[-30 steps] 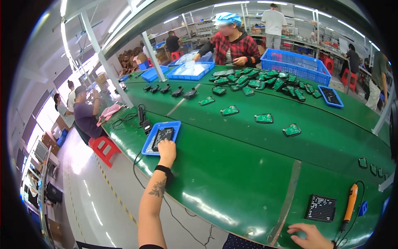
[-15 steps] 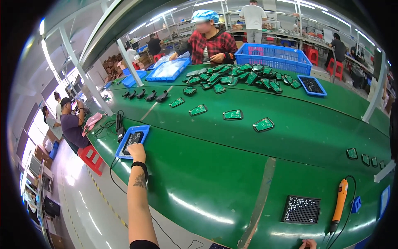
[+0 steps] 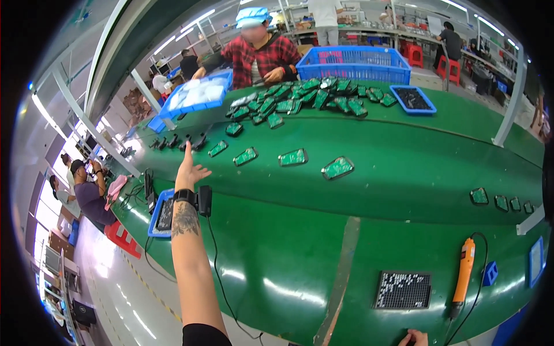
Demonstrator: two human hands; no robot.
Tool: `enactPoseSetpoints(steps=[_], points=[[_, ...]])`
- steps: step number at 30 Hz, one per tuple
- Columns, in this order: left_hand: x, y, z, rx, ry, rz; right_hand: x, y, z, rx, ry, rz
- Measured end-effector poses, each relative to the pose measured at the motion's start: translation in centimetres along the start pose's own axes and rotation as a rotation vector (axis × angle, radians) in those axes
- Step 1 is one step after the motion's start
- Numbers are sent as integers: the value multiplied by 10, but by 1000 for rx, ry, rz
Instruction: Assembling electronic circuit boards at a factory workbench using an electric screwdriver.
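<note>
My left hand (image 3: 189, 173) reaches forward over the green table (image 3: 259, 248), fingers spread and nothing in them. Just beyond its fingertips lie several small black parts (image 3: 199, 141). Beside the wrist, to the left, is a small blue tray (image 3: 163, 232) holding a black piece. To the right of the hand, green circuit boards in dark frames (image 3: 246, 156) form a loose row. At the lower edge my right hand (image 3: 414, 338) shows only in part, its fingers pinched together; what they hold is hidden. A black grid tray with small white pieces (image 3: 403, 290) is nearest to it.
An orange electric screwdriver (image 3: 463, 271) with a cord lies at the right, beside a blue block (image 3: 490, 274). Opposite, a person in a plaid shirt (image 3: 262, 60) handles a blue tray of white packets (image 3: 199, 95). More boards are piled before a large blue crate (image 3: 355, 68).
My left hand has left the small blue tray, moved forward and spread its fingers. The person opposite has lifted and tilted the tray of packets. The view has shifted.
</note>
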State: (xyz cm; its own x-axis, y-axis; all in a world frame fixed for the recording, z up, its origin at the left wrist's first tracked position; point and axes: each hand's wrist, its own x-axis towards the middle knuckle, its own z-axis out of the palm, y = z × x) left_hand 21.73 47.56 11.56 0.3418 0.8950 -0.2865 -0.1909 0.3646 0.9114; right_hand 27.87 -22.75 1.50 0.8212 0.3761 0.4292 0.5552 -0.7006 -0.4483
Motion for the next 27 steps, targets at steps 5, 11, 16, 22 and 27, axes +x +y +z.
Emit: enactPoseSetpoints(steps=[5, 11, 16, 22, 27], points=[[33, -25, -9, -23, 45, 50, -1, 4, -9, 37, 21, -112], [45, -31, 8, -395, 23, 164, -1, 16, -7, 105, -57, -147], [69, -23, -1, -507, 49, 336, -111, 152, 32, 78, -1200, 479], [16, -23, -14, -462, 194, 225, -29, 58, 3, 301, -471, 115], [-44, -13, -80, -446, 205, 169, 1, 20, -9, 266, -230, -29]])
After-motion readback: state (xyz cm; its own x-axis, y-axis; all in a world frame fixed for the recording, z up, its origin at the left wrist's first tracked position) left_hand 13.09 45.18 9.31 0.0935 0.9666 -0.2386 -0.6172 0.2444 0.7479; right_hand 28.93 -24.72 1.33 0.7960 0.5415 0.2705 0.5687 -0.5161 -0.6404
